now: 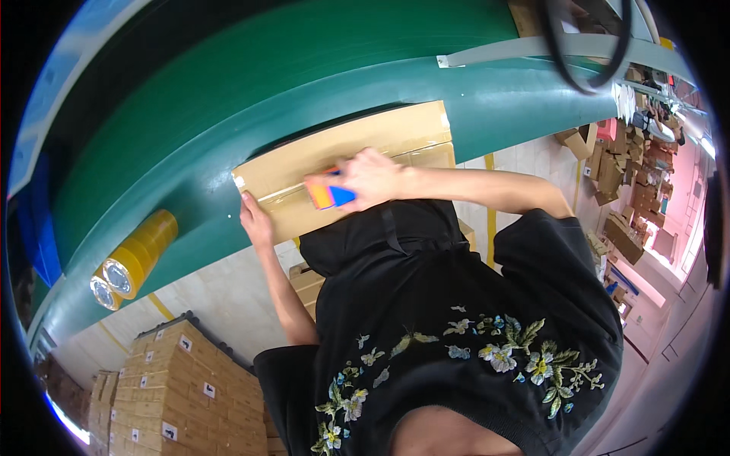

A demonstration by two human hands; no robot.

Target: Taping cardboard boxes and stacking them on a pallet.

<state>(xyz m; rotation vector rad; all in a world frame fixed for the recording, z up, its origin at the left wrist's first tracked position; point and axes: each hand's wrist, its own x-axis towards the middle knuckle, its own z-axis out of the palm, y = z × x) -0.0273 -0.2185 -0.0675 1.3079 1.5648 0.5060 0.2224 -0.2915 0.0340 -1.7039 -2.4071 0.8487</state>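
Observation:
A brown cardboard box lies at the near edge of the green table, just in front of my body. Along the middle seam of its top runs a shiny strip of tape. My right hand is closed round an orange and blue tape dispenser, pressed on the left half of the seam and slightly blurred. At the box's left end, my left hand grips the corner with its fingers against the side. The underside of the dispenser is hidden.
Yellow packing tape rolls lie on the table at the left. A grey metal bar crosses the far right. Stacked cartons stand on the floor at lower left, and more boxes are piled at right.

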